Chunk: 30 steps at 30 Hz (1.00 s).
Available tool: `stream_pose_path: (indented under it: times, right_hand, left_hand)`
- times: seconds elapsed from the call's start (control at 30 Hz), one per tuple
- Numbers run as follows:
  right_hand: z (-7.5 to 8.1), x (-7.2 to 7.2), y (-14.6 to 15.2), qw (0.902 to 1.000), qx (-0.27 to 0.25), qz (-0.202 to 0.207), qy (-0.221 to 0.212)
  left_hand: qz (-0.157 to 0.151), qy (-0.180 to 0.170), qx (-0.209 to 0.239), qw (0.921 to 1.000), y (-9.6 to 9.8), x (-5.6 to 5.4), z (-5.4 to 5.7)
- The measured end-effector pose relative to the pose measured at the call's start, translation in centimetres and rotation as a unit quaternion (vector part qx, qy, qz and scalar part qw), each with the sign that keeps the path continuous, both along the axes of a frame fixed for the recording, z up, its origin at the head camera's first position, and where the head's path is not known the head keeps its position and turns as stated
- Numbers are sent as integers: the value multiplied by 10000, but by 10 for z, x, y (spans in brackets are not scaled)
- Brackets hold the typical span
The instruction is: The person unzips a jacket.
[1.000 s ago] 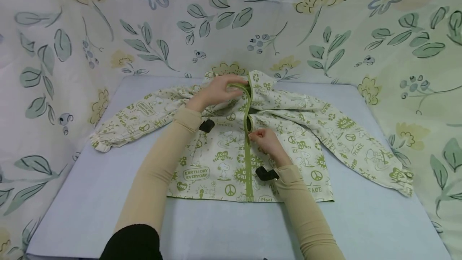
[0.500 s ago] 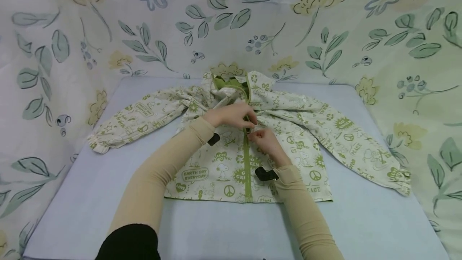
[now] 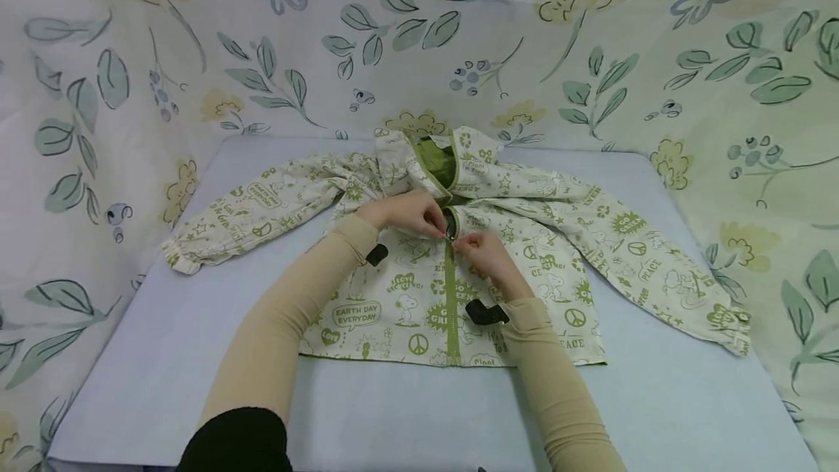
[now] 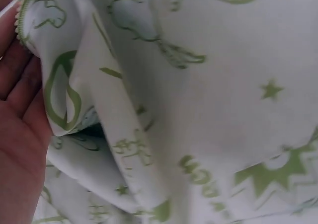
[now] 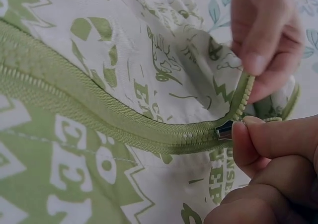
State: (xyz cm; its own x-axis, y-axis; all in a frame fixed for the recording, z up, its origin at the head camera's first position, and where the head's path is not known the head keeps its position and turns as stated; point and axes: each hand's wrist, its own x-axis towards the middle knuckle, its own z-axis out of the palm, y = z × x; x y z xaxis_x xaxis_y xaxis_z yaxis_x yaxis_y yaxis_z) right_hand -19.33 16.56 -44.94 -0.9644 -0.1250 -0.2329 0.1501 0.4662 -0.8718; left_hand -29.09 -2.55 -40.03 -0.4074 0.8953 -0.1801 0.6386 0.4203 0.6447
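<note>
A white jacket (image 3: 406, 312) with green print lies front up, sleeves spread to both sides. Its green zipper (image 5: 109, 110) is joined below the slider (image 5: 226, 130) and parted above it. My right hand (image 3: 486, 253) pinches the slider's metal pull between thumb and fingertips at mid-chest. Just above and to the left, my left hand (image 3: 414, 213) pinches the toothed edge of the left front panel, as the right wrist view shows. In the left wrist view, folds of printed cloth bulge beside the palm of that hand (image 4: 22, 134).
The jacket lies on a pale table (image 3: 197, 363). Behind it and at both sides hangs a floral cloth (image 3: 498, 42). The green-lined collar (image 3: 435, 159) gapes at the far end. Black straps (image 3: 486, 313) sit at the wrists.
My left hand has come down from the collar to the zipper edge beside the slider, and the left panel's top has unfolded, baring the green lining. The right hand has stayed on the pull.
</note>
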Motion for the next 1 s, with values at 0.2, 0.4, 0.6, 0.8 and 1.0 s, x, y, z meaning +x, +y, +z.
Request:
stream_pose_path:
  times: [0.2,0.4,0.6,0.8,1.0]
  right_hand:
    - [2,0,1,9999,-105,27,25]
    - [4,1,1,9991,-291,52,303]
    - [11,4,2,9980,-506,87,381]
    - [19,8,1,9977,-570,65,346]
    - [20,12,0,9977,-422,95,515]
  left_hand:
    - [77,-372,443,9983,-6,0,-8]
    - [409,-995,628,9922,-9,-1,-6]
    - [665,-939,512,9920,-11,-2,3]
    - [692,-1056,580,9903,-12,-6,9]
    - [811,-1219,693,9868,-12,-8,13]
